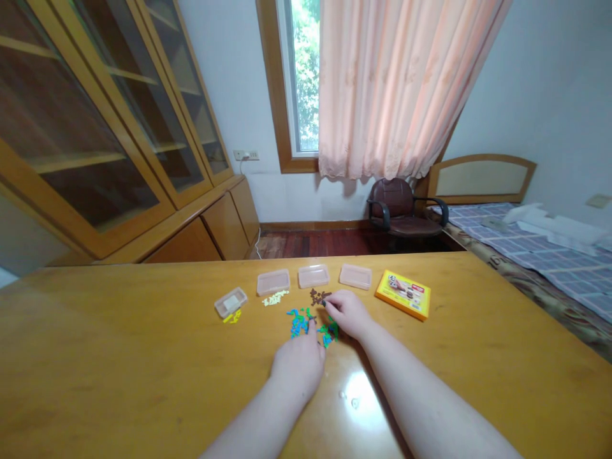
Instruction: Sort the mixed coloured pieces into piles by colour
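My left hand (pixel 299 360) rests low over the table with its index finger stretched out, the tip on a small pile of blue and green pieces (pixel 299 323). A second cluster of blue and green pieces (pixel 328 333) lies between my two hands. My right hand (pixel 351 313) has its thumb and fingers pinched together beside a heap of small brown pieces (pixel 317 296). Whatever is in that pinch is too small to make out. Cream pieces (pixel 275 298) and yellow pieces (pixel 233 317) lie in separate groups to the left.
Behind the pieces stand shallow clear plastic boxes, among them a left box (pixel 273 282), a middle box (pixel 313 276) and a right box (pixel 356 276). A smaller box (pixel 238 295) holds something whitish. A yellow carton (pixel 403 294) lies on the wooden table (pixel 143 357) at right.
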`<action>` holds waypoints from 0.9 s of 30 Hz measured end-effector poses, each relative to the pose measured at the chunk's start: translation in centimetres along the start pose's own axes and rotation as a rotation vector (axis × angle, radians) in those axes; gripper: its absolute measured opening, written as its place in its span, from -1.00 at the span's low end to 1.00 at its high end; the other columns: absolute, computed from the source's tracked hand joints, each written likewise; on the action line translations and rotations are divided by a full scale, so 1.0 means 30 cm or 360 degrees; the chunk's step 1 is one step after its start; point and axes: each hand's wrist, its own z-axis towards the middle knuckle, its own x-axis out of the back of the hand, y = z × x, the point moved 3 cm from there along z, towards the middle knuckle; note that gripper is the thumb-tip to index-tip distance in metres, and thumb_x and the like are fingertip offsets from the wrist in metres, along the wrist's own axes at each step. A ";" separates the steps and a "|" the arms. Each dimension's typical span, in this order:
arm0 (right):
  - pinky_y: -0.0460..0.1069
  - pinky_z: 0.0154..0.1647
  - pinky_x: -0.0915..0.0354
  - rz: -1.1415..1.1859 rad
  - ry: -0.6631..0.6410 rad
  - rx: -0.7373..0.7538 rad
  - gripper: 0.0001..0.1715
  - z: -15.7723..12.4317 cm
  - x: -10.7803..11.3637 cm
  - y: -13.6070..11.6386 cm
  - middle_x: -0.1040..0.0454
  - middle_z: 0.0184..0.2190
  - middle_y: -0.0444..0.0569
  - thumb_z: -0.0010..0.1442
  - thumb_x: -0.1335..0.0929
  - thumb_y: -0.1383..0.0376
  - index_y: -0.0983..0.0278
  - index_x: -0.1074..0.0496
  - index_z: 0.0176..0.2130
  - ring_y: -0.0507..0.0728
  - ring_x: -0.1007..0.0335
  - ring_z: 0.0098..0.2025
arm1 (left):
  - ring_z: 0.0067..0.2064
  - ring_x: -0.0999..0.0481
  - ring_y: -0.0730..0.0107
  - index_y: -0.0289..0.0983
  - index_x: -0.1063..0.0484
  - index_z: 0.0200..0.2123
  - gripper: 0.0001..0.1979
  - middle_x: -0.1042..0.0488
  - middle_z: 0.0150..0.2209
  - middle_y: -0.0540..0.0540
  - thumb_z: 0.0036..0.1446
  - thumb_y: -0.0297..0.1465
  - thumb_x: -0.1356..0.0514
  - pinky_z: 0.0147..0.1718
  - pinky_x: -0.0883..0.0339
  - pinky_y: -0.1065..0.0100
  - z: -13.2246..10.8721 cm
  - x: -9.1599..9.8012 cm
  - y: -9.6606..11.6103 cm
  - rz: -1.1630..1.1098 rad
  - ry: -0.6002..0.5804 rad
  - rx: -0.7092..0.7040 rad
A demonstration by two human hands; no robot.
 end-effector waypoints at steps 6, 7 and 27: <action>0.11 0.03 -0.09 -0.0023 -0.0288 0.0266 -0.73 -0.015 0.005 -0.032 -0.46 -0.10 -0.04 0.07 -0.35 0.27 0.09 -0.53 -0.18 0.16 -0.26 -0.03 | -0.16 -0.53 0.11 -0.15 -0.20 0.16 -0.52 -0.52 -0.16 -0.23 0.16 -0.38 0.08 -0.23 -0.37 0.17 0.063 0.030 -0.066 -0.0008 0.0154 -0.0043; 0.15 0.09 -0.03 -0.0026 -0.0337 0.0286 -0.75 -0.018 0.006 -0.035 -0.42 -0.02 -0.06 0.07 -0.36 0.25 0.06 -0.53 -0.20 0.18 -0.22 0.03 | -0.15 -0.52 0.13 -0.15 -0.20 0.17 -0.52 -0.52 -0.14 -0.23 0.16 -0.38 0.08 -0.21 -0.36 0.18 0.070 0.033 -0.075 -0.0005 0.0136 -0.0052; 0.20 0.19 0.06 -0.0235 -0.0110 -0.0085 -0.57 0.003 -0.010 0.047 -0.33 0.09 0.06 0.24 -0.21 0.20 0.20 -0.35 0.07 0.20 -0.14 0.13 | -0.18 -0.54 0.05 -0.22 -0.32 0.09 -0.55 -0.54 -0.21 -0.29 0.14 -0.43 0.09 -0.24 -0.40 0.12 -0.015 0.073 -0.017 0.0048 -0.0077 -0.0067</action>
